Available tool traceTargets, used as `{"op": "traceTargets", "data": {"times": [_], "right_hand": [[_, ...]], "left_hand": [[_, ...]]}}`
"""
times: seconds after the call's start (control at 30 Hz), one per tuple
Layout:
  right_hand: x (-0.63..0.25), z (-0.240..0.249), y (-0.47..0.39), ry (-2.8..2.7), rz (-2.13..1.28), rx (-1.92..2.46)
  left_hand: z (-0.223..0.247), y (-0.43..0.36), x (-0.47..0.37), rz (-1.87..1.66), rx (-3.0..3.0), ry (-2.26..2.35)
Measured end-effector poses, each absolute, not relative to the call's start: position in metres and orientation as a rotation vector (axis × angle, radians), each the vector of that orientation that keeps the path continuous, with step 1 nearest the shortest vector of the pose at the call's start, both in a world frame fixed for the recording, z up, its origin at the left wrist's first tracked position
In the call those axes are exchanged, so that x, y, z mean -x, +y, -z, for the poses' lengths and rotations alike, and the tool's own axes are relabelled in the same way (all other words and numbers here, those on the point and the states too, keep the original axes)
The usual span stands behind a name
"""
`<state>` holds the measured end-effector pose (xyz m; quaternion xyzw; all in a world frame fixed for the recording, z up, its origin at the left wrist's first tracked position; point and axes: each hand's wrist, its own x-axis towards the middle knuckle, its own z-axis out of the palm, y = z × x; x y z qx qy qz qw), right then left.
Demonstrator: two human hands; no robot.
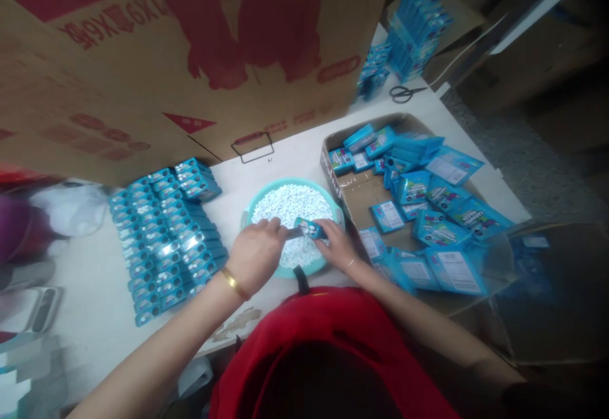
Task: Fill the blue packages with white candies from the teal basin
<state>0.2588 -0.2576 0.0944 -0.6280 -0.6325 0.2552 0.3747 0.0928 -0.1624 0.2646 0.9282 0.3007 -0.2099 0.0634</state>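
Turquoise bowl (333, 206) of white pellets (292, 206), bright blue packets (166, 235), brown carton (143, 57) with red print.

Both hands close together, left hand (255, 252) fisted, right hand (339, 245) pinching (forearms bare).

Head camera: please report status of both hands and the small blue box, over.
Left hand and right hand both gripping small blue box over bowl of white pellets. Filled boxes stacked left. Nothing in the way.

A big cardboard sheet (190, 57) leans up in front of me. Rows of blue packs (166, 235) lie to my left, and black scissors (404, 93) sit far off to my right.
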Motion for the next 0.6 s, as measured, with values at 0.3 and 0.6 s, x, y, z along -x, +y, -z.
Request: {"op": "traceTargets", "data": {"times": [0.3, 0.6], "right_hand": [[-0.27, -0.096, -0.263, -1.408, -0.69, 1.675], [-0.281, -0.096, -0.27, -1.225, -0.681, 1.753]], "left_hand": [[-0.167, -0.14, -0.034, 0.545, -2.398, 1.351], [-0.042, -0.179, -0.096, 0.268, -2.09, 1.222]]}}
